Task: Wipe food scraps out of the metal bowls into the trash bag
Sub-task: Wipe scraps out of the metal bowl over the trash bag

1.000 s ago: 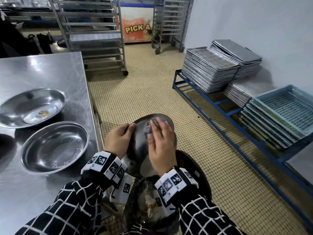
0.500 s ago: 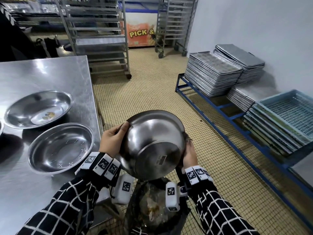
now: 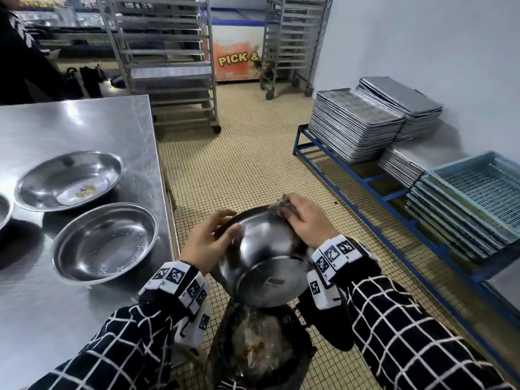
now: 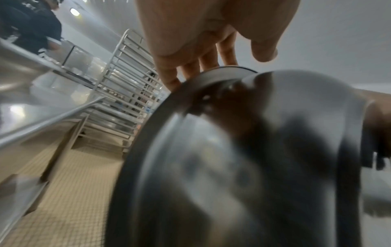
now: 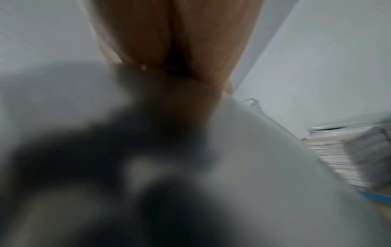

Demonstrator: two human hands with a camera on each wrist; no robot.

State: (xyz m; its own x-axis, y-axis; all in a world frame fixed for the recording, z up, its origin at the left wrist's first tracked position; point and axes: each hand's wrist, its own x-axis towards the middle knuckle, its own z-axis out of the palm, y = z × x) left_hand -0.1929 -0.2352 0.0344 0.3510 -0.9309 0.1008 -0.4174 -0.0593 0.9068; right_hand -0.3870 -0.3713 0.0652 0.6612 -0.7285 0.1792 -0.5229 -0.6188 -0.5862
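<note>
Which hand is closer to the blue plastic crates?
Right. The right hand sits on the held metal bowl's crate-side rim; the left hand holds the opposite rim, farther from the blue plastic crates.

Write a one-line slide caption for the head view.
Left hand and right hand tilt a metal bowl over the trash bag.

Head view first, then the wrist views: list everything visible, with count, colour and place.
Tilted steel bowl: one, silver, held over the trash bag.
Black trash bag: one, scraps inside, below the bowl.
Steel bowls on table: two whole, silver, plus one cut off at the left edge.
Steel table: one, silver, left.
Wheeled racks: two, grey, back.
Baking tray stacks: several, silver, right, on a blue frame.
Blue mesh crates: stacked, far right.
Cloth: one, greyish, under the right hand.
Left hand: grips the bowl's rim.
Right hand: presses the cloth to the rim.
</note>
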